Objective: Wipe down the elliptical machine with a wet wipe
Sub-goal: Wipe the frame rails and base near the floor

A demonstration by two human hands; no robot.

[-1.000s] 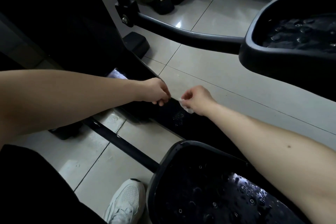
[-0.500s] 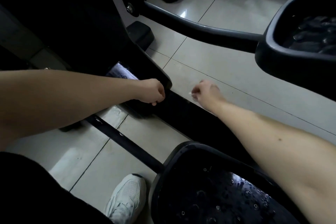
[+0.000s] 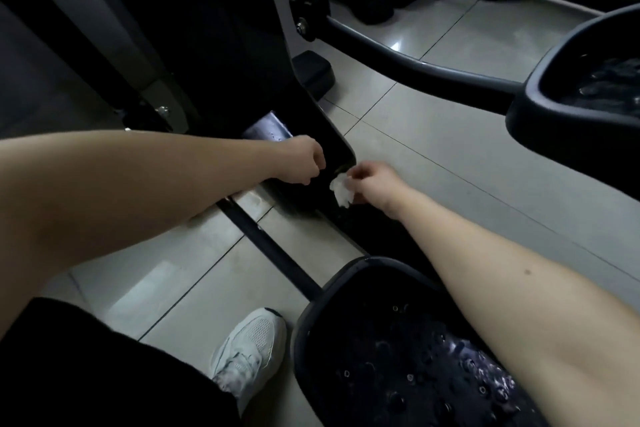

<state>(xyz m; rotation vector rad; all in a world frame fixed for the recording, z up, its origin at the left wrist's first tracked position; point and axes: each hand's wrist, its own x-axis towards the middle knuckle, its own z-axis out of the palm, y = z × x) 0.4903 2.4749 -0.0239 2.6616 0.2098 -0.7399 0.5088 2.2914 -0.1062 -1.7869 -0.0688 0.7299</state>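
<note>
The crumpled white wet wipe (image 3: 341,191) sits at frame centre, pinched in the right hand (image 3: 372,184) against the rounded corner of the elliptical machine's (image 3: 225,62) glossy black base cover (image 3: 337,149). The left hand (image 3: 304,159), curled into a fist, rests on that cover at the wipe's 9 o'clock. Open glossy grey tile floor (image 3: 450,166) lies at 3 o'clock. A studded, raised-rim black pedal (image 3: 398,357) crowds 5 o'clock, a second pedal (image 3: 571,90) is at 2 o'clock, and a white mesh sneaker (image 3: 252,347) at 7 o'clock.
</note>
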